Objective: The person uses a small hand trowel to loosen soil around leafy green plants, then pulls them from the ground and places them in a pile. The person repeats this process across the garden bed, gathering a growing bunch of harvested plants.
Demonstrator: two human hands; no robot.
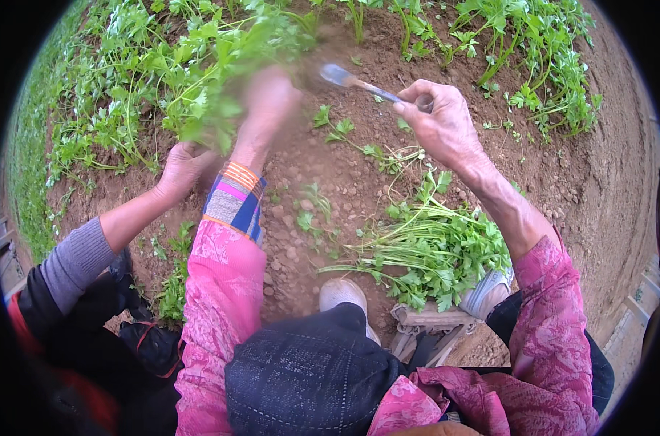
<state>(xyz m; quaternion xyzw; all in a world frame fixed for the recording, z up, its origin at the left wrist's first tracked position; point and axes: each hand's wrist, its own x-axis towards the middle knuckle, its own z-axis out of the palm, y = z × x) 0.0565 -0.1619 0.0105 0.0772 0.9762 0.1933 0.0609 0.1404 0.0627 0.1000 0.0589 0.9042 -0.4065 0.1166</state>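
Note:
My left hand (270, 95), blurred by motion, is at the leafy green plants (253, 41) at upper centre-left; a blurred bunch of stems and leaves seems to be in it, though its fingers are partly hidden. My right hand (444, 120) grips the handle of a small hand tool with a narrow metal blade (338, 75), pointing left above the brown soil. Below my right forearm, a pile of cut or pulled leafy stems, celery-like, (444, 250) lies on the ground by my shoes. A few loose sprigs (357, 141) lie between my hands.
Close at my left, a co-worker's hand (182, 169) reaches to the plants. Standing plants (548, 71) grow at upper right. A low wooden stool (433, 319) stands between my feet, near a white shoe (343, 294). Bare soil (613, 163) extends along the right.

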